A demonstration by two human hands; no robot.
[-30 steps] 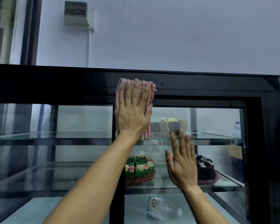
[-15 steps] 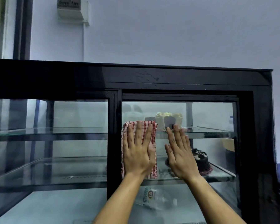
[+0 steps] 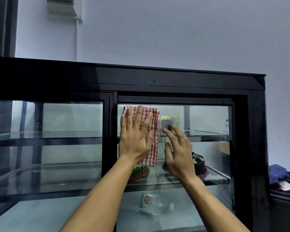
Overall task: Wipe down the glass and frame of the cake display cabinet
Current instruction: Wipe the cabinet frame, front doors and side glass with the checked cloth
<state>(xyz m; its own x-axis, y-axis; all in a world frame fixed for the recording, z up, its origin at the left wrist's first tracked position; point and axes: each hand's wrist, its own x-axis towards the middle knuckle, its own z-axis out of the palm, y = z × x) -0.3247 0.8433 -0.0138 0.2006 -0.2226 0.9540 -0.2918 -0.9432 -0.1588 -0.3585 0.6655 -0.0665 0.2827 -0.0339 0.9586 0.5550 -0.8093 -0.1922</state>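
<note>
My left hand [image 3: 135, 139] lies flat with its fingers spread and straight, pressing a red-and-white checked cloth [image 3: 151, 131] against the right-hand glass door [image 3: 208, 121] of the cake display cabinet [image 3: 256, 131]. The cloth sits under my palm and fingers, high on the pane just below the black top frame [image 3: 157, 81], with its right edge and lower corner showing past my hand. The black centre post [image 3: 109, 131] stands just left of my little finger.

My right hand [image 3: 178, 153] is just beside the cloth on the same pane, holding nothing; its fingers are relaxed and a little bent, and I cannot tell whether the tips touch the glass.

Behind the glass, a pale frosted cake [image 3: 170, 121] stands on the upper shelf above my right fingers, a dark chocolate cake [image 3: 198, 163] on the middle shelf to the right of that hand, and a green-topped cake [image 3: 140, 171] shows below the cloth. A plastic bottle [image 3: 151, 204] lies on its side on the cabinet floor between my forearms.
</note>
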